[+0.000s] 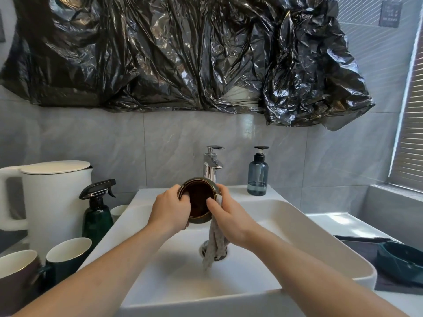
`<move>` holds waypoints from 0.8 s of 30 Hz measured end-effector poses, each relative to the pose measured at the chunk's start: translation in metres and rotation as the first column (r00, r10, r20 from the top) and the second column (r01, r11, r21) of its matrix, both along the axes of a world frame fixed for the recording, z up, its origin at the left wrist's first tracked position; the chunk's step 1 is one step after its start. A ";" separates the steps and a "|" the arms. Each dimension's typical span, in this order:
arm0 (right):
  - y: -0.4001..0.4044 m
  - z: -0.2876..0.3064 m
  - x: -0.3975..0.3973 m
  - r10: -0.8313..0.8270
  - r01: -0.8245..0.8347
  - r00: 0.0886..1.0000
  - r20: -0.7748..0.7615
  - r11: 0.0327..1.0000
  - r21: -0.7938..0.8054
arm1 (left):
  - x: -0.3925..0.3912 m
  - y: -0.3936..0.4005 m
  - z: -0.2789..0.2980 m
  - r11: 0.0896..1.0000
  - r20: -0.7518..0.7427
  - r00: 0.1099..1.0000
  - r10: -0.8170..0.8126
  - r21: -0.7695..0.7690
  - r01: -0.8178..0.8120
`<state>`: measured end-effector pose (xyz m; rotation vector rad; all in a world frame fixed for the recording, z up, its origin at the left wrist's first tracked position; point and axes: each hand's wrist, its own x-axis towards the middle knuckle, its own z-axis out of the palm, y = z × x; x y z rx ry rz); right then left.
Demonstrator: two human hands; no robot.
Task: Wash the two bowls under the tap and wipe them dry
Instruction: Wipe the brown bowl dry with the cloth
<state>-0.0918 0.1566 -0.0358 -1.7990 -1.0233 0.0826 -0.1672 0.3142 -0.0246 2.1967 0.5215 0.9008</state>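
The brown-lined bowl (198,200) is held tipped on its side above the white basin (286,216), its mouth facing the person, just in front of the chrome tap (212,164). No water can be seen running. The left hand (170,208) has its grip closed on the bowl's left rim, fingers curled inside and thumb outside. The right hand (230,217) has its grip closed on a pale cloth (216,244), pressing it against the bowl's right rim with the thumb inside; the rest of the cloth hangs down toward the drain (214,250). The second bowl (401,259), dark green, sits on a dark mat on the worktop at the right, well apart from the basin.

This looks like the wiping step on the first bowl. To do it well, the left hand should act as the steady anchor and turn the bowl a little at a time, while the right hand gathers more cloth into the palm so a fuller pad sweeps the inner wall and the base, not only the rim. The dangling tail is best bunched up, since it may pick up water from the basin. Glazed ceramic is likely slippery when wet, so the bowl should stay low over the basin, clear of the tap spout.
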 end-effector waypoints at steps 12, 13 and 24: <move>0.001 0.006 0.009 -0.126 0.130 0.992 -0.033 0.952 0.276 | 0.002 -0.004 -0.002 0.999 -0.028 0.999 -0.015 0.042 0.016; 0.001 0.006 0.010 -0.141 0.145 0.989 -0.035 0.938 0.316 | 0.003 -0.005 -0.001 1.000 -0.034 0.999 0.003 0.002 -0.003; -0.003 0.015 0.008 -0.003 0.096 0.972 -0.235 0.918 0.385 | 0.007 0.002 0.001 0.986 -0.036 0.995 0.090 -0.136 -0.094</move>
